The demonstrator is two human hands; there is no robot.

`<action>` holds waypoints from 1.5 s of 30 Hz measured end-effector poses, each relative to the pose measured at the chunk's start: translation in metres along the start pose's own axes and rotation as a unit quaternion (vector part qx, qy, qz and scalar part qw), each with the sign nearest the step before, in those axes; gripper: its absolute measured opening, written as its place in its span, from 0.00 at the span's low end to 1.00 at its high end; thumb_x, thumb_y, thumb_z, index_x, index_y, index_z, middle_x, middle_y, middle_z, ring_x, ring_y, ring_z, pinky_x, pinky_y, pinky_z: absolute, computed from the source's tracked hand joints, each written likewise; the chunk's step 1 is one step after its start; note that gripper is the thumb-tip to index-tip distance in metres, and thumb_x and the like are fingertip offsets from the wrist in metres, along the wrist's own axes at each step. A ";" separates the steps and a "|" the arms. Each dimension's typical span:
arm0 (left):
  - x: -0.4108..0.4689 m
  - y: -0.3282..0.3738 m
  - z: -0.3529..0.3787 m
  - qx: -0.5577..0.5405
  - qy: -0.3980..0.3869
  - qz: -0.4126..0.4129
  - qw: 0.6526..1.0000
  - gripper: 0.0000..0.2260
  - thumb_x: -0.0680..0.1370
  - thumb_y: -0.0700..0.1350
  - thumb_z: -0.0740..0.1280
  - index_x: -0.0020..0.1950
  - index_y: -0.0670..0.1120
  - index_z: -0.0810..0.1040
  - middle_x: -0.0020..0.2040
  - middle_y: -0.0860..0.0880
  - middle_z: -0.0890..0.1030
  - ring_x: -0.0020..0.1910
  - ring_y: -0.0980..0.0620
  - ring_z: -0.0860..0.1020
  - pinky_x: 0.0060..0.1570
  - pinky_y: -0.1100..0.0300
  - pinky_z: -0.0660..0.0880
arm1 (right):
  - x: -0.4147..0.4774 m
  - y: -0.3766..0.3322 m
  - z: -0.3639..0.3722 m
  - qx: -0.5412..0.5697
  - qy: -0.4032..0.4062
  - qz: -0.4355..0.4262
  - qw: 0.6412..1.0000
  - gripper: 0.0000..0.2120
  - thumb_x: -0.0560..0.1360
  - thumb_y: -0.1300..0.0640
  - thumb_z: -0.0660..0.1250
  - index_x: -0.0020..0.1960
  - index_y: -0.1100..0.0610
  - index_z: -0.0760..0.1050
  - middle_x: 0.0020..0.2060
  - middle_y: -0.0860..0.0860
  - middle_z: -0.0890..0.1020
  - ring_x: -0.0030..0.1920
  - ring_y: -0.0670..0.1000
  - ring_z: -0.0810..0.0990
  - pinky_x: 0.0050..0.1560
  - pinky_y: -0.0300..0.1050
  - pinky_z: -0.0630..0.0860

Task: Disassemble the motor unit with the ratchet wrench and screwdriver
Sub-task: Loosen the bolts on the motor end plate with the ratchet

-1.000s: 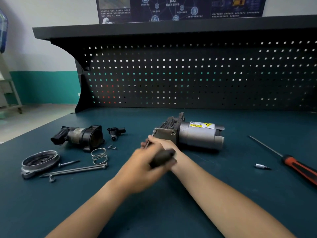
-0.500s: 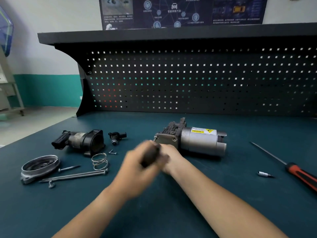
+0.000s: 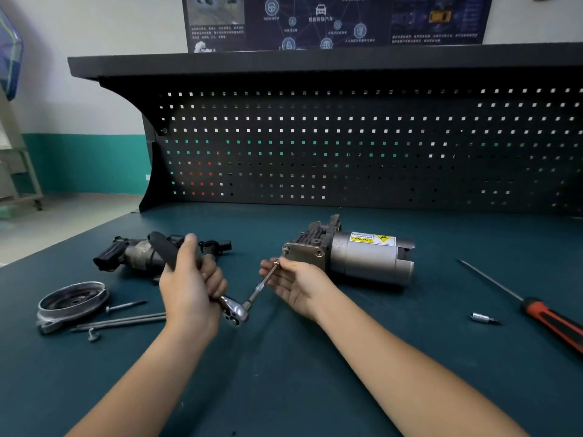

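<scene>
The grey motor unit (image 3: 362, 255) lies on its side on the teal bench, its plate end facing left. My left hand (image 3: 192, 285) grips the black handle of the ratchet wrench (image 3: 235, 312), whose head points down and right. A thin extension bar (image 3: 263, 283) runs from the wrench head up towards the motor's plate. My right hand (image 3: 298, 283) pinches the far end of that bar just left of the plate. The red-handled screwdriver (image 3: 545, 316) lies at the right.
Removed parts lie at the left: a black housing (image 3: 132, 253), a round metal cover (image 3: 71, 301), long bolts (image 3: 123, 321), a small black connector (image 3: 216, 247). A small socket bit (image 3: 482, 318) sits near the screwdriver. The pegboard (image 3: 347, 146) stands behind.
My left hand swung the wrench handle from over the right hand up and to the left, so the wrench head and the bar now show. The camera tilted slightly.
</scene>
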State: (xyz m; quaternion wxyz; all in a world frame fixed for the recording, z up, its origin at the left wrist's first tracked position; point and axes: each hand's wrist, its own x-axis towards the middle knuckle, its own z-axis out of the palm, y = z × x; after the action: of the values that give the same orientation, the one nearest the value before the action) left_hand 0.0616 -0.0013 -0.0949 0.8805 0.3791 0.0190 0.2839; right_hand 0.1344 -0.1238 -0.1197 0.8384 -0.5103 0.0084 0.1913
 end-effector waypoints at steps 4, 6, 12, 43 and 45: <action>-0.019 -0.009 0.005 0.183 -0.187 0.148 0.954 0.15 0.74 0.45 0.66 0.27 0.50 0.69 0.20 0.55 0.65 0.18 0.60 0.60 0.20 0.70 0.58 | 0.000 0.001 0.002 -0.028 0.022 -0.006 0.999 0.09 0.80 0.61 0.58 0.41 0.59 0.72 0.26 0.50 0.82 0.31 0.47 0.81 0.35 0.36 0.76; -0.029 -0.015 0.001 0.384 -0.346 0.261 0.815 0.10 0.71 0.50 0.68 0.32 0.51 0.72 0.25 0.53 0.71 0.23 0.61 0.65 0.24 0.65 0.64 | 0.002 0.002 0.004 -0.013 0.025 0.000 1.000 0.06 0.78 0.61 0.61 0.44 0.61 0.72 0.33 0.54 0.81 0.37 0.51 0.81 0.45 0.42 0.77; -0.029 -0.004 0.009 0.190 -0.224 0.133 0.947 0.14 0.71 0.44 0.70 0.29 0.51 0.67 0.20 0.54 0.66 0.18 0.61 0.62 0.19 0.71 0.60 | 0.000 0.002 0.001 -0.002 0.013 0.022 1.000 0.09 0.79 0.57 0.58 0.42 0.57 0.73 0.29 0.50 0.83 0.39 0.49 0.79 0.41 0.41 0.72; -0.035 -0.028 -0.004 0.410 -0.406 0.256 0.776 0.06 0.70 0.53 0.68 0.41 0.53 0.73 0.30 0.50 0.76 0.28 0.55 0.73 0.29 0.61 0.72 | -0.004 0.000 0.008 -0.006 0.047 0.003 0.999 0.07 0.77 0.63 0.63 0.41 0.61 0.73 0.27 0.52 0.80 0.25 0.46 0.79 0.32 0.38 0.76; -0.041 -0.037 -0.005 0.486 -0.495 0.251 0.675 0.10 0.72 0.57 0.65 0.43 0.51 0.71 0.34 0.50 0.76 0.32 0.56 0.73 0.34 0.59 0.72 | -0.005 0.001 0.007 -0.030 0.050 -0.007 0.998 0.08 0.77 0.62 0.64 0.39 0.60 0.73 0.31 0.53 0.80 0.24 0.44 0.79 0.29 0.37 0.74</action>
State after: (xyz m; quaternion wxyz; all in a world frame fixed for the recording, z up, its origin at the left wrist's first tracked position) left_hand 0.0443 -0.0394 -0.1314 0.3483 0.8293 -0.3801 0.2157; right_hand 0.1284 -0.1194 -0.1160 0.8226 -0.5441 0.0411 0.1602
